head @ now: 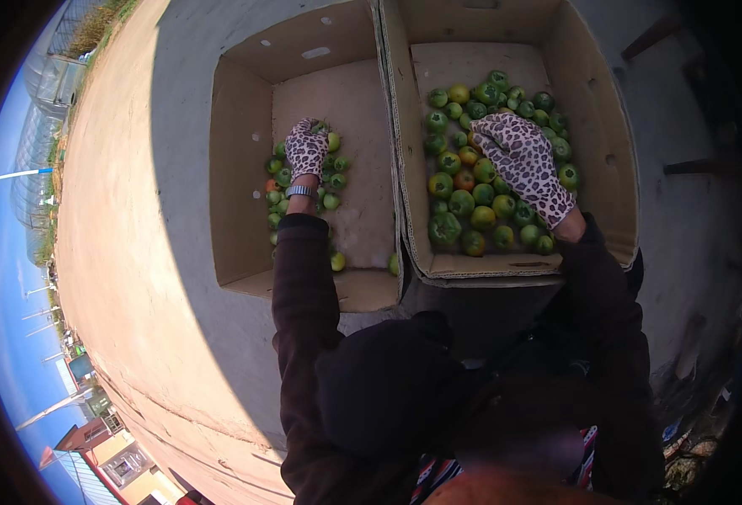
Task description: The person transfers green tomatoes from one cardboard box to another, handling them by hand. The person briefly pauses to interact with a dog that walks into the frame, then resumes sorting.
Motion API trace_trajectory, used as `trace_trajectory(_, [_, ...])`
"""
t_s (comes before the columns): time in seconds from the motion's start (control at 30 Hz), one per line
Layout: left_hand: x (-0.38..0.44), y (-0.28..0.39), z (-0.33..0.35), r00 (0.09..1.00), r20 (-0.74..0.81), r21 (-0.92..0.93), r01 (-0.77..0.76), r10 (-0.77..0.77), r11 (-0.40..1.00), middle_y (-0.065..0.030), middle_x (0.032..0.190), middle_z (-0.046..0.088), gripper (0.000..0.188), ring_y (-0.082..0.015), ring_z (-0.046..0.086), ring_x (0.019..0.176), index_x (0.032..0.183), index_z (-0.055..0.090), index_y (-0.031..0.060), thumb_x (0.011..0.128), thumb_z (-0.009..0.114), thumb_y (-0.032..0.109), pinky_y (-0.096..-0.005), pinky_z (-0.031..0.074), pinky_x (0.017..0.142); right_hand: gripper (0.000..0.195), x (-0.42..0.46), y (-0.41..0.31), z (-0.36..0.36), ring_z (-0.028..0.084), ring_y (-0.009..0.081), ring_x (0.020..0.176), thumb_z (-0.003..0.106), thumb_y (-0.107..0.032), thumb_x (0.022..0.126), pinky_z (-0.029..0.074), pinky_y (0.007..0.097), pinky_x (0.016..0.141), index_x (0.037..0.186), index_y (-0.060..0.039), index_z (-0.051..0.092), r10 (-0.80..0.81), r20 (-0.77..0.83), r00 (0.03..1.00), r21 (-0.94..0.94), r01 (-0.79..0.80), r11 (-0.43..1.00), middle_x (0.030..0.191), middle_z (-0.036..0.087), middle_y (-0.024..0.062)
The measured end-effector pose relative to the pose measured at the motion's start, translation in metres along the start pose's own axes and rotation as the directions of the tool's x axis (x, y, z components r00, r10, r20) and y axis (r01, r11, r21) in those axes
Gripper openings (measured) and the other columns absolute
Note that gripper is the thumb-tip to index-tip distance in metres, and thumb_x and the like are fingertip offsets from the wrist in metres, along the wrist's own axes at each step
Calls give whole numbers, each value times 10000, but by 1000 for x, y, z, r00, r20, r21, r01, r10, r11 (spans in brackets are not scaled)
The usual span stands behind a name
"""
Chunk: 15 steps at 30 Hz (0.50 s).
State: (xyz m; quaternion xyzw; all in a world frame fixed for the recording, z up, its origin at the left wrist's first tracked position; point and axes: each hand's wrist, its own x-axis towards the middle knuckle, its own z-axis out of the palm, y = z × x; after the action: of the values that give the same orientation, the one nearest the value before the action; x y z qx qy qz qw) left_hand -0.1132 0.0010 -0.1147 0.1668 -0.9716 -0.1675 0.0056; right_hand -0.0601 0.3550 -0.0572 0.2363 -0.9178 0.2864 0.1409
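Observation:
My left hand [308,148], in a leopard-print glove with a metal-banded watch at the wrist, is over the left cardboard box [239,170]. Its fingers curl around a small green tomato [320,128], partly hidden by the glove. Several green tomatoes [342,164] lie about it, with a reddish one [272,185] by the wall. Inside the right cardboard box [598,120], my right hand [522,161], gloved alike, reaches down among many green and orange tomatoes [464,179]. Its fingertips are at an orange tomato [474,140]; whether they grip it is hidden.
Both boxes stand side by side, their walls meeting, the right one higher at its near end. Shaded concrete [188,126] borders sunlit ground [112,189] on the left. Dark legs of some furniture [693,167] show at right. Greenhouses [39,139] and a building [124,467] are far off.

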Motion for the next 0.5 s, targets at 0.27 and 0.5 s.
trace_trajectory(0.27, [-4,-10,56,988,80,474,-154,132,867,-153,920,647,272,-310,619,910,948,627,43,701,714,119,-395,494,798,152,-7,2,5,607,241,839,567,-215,834,491,371,751,884,-105,659,-38,201,979,-36,46,998,854,605,70])
trace_trajectory(0.5, [2,-15,57,973,96,512,-229,210,828,-152,893,640,258,-321,606,876,919,622,64,675,685,120,-407,478,786,88,-9,-2,9,600,238,761,564,-166,784,465,384,687,797,-108,628,-133,194,972,-3,136,991,756,571,64])
